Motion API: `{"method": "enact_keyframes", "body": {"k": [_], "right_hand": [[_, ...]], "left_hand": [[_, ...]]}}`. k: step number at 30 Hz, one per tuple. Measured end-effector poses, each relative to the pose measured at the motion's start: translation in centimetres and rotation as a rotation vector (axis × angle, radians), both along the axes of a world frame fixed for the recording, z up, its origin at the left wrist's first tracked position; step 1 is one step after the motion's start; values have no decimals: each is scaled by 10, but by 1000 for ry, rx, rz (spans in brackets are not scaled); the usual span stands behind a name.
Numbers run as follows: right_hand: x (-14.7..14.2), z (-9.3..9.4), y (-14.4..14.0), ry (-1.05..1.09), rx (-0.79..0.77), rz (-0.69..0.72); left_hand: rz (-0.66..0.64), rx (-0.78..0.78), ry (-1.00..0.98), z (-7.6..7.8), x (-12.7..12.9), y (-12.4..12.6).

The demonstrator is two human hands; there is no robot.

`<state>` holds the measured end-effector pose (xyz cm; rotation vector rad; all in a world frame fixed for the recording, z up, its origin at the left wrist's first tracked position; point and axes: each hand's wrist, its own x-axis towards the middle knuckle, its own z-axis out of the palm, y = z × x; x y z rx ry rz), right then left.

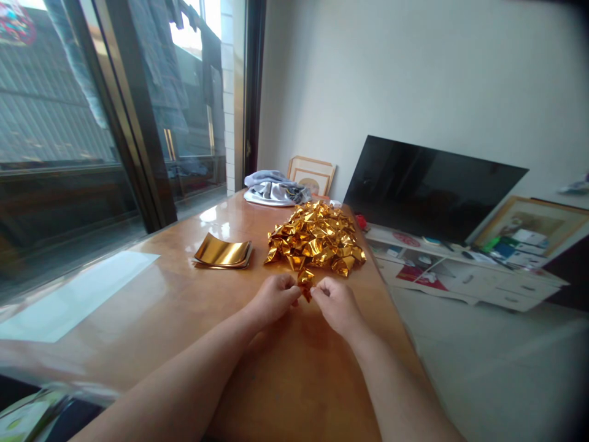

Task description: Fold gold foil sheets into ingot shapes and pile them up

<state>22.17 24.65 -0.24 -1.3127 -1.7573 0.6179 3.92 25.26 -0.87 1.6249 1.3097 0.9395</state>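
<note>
Between my hands is a folded gold foil paper piece [306, 283], its pointed lower end toward me. My left hand [277, 296] pinches it from the left side, thumb and fingers pressed together. From the right, my right hand [335, 301] is closed in the same way on its other edge. Just beyond lies a heap of folded gold foil pieces [317, 236], shiny and crumpled in look. To the left of the heap rests a stack of flat gold foil sheets [224, 253], the top one curling up at its far left corner.
The wooden table [285, 380] carries folded clothes [273, 187] at its far end, near a framed picture [324, 175]. A pale sheet [87, 294] lies on the left. Beyond the right edge stand a television [427, 190] and a white cabinet [483, 279].
</note>
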Motion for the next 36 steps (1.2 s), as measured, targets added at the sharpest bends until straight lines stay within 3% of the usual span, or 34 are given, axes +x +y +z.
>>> {"method": "enact_keyframes", "body": {"k": [11,25,36], "right_hand": [[6,0,3,69,-91,68],[10,6,0,122,-203,122],[8,8,-3,330,-282,71]], "left_hand": [[-64,-22,-53,-5,-2,2],[-114,-123,-61,2,-5,-3],[-46,-190,-353,-2,-10,5]]}}
